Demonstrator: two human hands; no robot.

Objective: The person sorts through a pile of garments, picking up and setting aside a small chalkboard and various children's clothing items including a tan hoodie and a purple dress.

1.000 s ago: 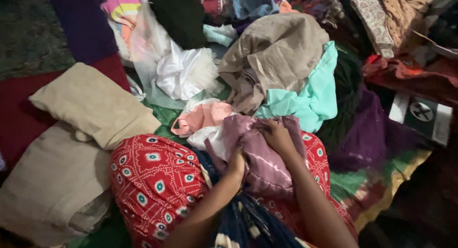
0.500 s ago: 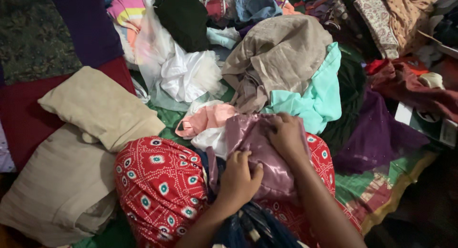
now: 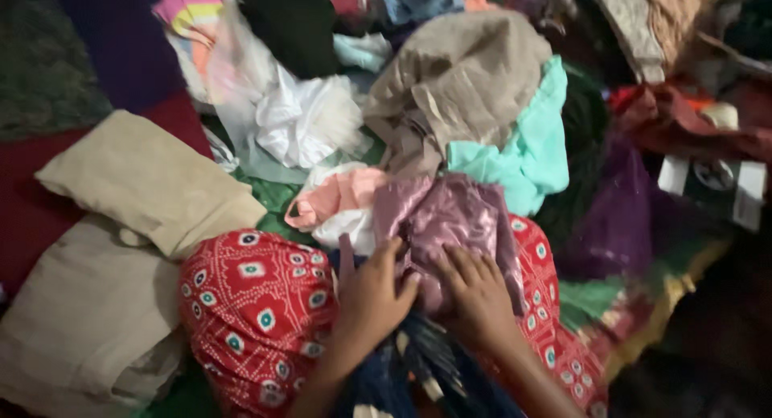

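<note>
Both hands' fingers [image 3: 386, 261] on mauve satin cloth [image 3: 454, 221]

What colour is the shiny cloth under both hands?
The shiny cloth is pinkish purple, like mauve satin. The head view shows it best.

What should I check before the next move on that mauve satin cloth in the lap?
1. Both hands on the cloth: ok. The left hand and right hand lie on the near edge of the mauve satin cloth.
2. Firm grip: cannot tell; the fingers look spread flat, and the picture is blurred.
3. Cloth free of neighbours: not ok; the pink garment and turquoise garment touch its far edge.
4. Cloth smooth: not ok, it is bunched.
5. Folded beige stack to the left, apart from the hands: ok.
</note>
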